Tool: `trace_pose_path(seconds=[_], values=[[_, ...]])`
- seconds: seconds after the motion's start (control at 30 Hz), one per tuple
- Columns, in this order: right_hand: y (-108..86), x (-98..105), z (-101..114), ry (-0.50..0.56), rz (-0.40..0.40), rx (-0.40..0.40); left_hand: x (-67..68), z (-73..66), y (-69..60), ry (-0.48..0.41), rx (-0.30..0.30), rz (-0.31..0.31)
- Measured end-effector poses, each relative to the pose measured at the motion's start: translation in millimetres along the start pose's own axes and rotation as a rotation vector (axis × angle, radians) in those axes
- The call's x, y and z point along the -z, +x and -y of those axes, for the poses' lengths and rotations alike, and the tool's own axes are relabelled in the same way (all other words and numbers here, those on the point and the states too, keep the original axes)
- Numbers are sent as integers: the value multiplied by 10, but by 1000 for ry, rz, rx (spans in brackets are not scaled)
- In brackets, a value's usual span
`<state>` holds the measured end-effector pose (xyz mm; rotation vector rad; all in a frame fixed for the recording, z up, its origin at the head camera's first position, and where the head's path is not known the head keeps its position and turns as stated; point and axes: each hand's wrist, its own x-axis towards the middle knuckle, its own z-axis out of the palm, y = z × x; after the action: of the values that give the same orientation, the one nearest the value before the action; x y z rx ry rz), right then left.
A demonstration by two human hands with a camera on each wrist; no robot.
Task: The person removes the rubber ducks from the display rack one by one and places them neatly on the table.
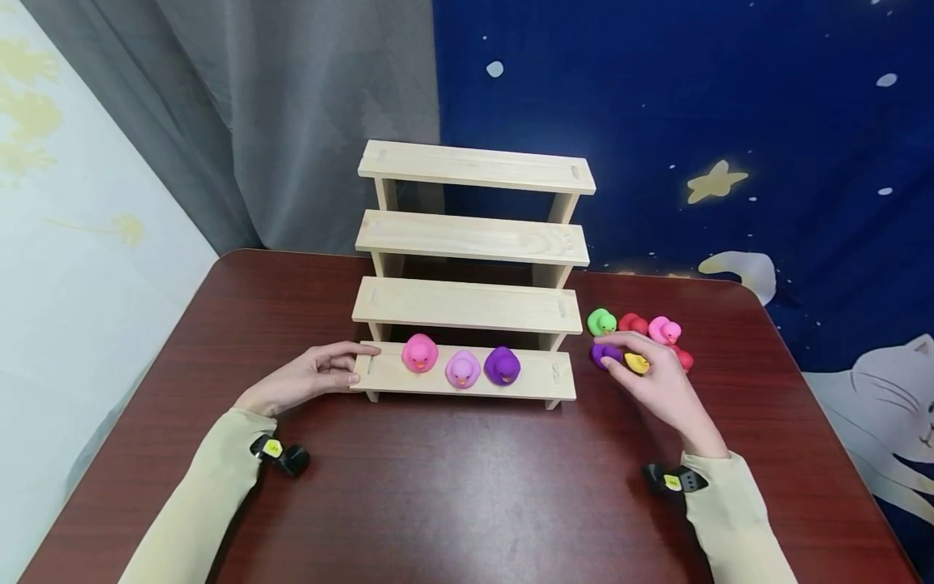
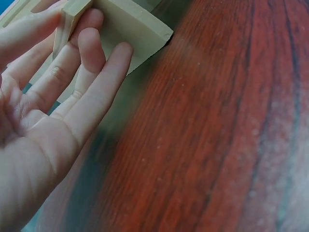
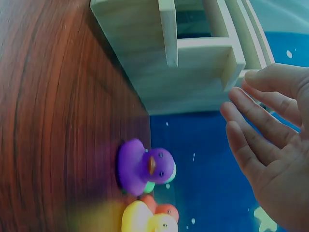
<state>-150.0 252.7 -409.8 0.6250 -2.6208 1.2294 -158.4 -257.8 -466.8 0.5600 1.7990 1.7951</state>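
My left hand grips the left end of the lowest step of a wooden stand; in the left wrist view, the fingers of that hand hold the board's edge. On this step sit a pink duck, a light purple duck and a purple duck. My right hand hovers over another purple duck and a yellow duck, its fingers parted and empty. In the right wrist view, the hand is apart from the purple duck.
Beside the stand's right side, a green duck, a red duck, a pink duck and another red duck stand on the brown table. Grey and blue curtains hang behind the table.
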Motion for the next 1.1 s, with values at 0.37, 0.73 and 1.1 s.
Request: trace_pose_path(seconds=[0.37,0.73,1.1], values=[[74,-166,131,42,100,34,45,26,25,-33,-20,52],[163,-346,265,94,187,118,64,30,35,-35,-19,64],[253,-599,381,171,263,133,80,48,41,-41,-21,66]])
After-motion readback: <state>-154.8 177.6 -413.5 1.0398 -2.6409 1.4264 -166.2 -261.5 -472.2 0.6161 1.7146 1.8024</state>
